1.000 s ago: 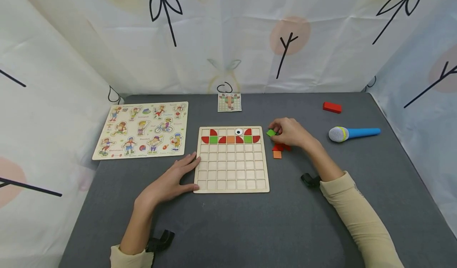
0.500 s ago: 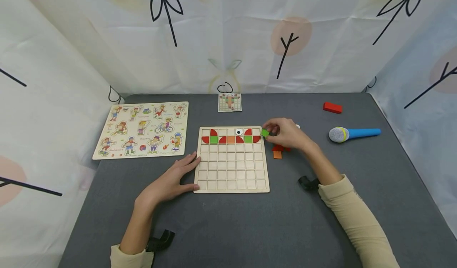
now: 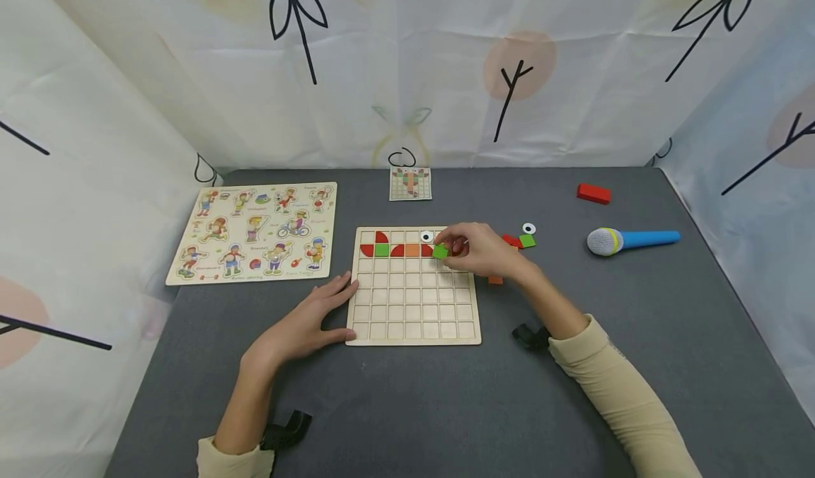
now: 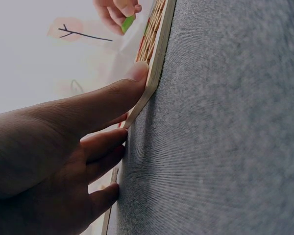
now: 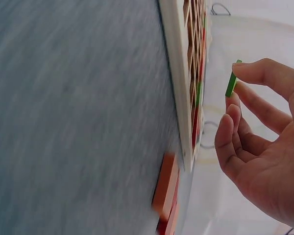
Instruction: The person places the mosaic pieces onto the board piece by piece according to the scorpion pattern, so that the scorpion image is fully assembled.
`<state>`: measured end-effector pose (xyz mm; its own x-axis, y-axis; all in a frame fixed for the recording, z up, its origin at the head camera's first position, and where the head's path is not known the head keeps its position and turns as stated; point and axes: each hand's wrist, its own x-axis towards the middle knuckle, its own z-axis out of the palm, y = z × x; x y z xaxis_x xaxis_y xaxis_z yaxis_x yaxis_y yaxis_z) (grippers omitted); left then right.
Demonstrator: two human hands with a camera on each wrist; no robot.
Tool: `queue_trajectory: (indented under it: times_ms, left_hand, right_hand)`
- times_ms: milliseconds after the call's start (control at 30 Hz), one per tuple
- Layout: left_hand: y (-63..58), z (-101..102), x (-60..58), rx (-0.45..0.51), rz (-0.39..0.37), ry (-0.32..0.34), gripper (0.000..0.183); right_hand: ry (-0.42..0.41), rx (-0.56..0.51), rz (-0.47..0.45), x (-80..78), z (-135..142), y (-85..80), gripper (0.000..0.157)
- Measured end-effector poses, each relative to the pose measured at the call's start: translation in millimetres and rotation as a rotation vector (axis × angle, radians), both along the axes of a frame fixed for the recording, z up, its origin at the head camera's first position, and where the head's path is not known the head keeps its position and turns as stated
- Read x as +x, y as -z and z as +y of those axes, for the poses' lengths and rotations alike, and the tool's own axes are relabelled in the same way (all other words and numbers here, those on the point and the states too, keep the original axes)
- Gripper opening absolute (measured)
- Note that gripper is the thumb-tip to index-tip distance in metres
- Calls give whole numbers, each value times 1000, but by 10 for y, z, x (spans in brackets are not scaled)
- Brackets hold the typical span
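My right hand (image 3: 474, 247) pinches a green square tile (image 3: 440, 252) between thumb and fingertips, over the upper right of a wooden grid board (image 3: 412, 334). In the right wrist view the tile (image 5: 232, 79) is held up off the grid. My left hand (image 3: 305, 322) rests against the board's left side, fingers extended, thumb (image 4: 136, 73) near the front corner. Red quarter-round pieces (image 3: 381, 237), a green square (image 3: 381, 250), an orange square (image 3: 412, 250) and a white eye disc (image 3: 426, 237) fill cells of the top two rows. The right hand hides some cells.
Right of the board lie red pieces (image 3: 511, 241), a green tile (image 3: 527, 241), an eye disc (image 3: 529, 228) and an orange tile (image 3: 495, 280). A pattern card (image 3: 410, 184), picture puzzle (image 3: 251, 234), toy microphone (image 3: 633, 240) and red block (image 3: 593, 194) surround them.
My right hand has carried the green tile left from beside the loose pieces to over the board. A green tile and eye disc at the right are now uncovered. My left hand stays put.
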<state>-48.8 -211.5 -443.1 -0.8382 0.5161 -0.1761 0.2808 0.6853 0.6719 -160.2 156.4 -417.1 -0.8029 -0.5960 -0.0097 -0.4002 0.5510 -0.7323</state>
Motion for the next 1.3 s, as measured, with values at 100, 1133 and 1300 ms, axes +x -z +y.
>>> queue_trajectory:
  times_ms: [100, 1133, 1300]
  left_hand:
    - [17, -11, 3, 25, 10, 0, 94]
    - [277, -112, -59, 72, 83, 29, 95]
    - [362, -136, -76, 63, 91, 31, 95]
  right_hand:
    - [-34, 15, 7, 15, -119, -10, 32]
    - [-213, 225, 57, -60, -880, -20, 28]
    - [-221, 207, 52, -44, -850, -38, 31]
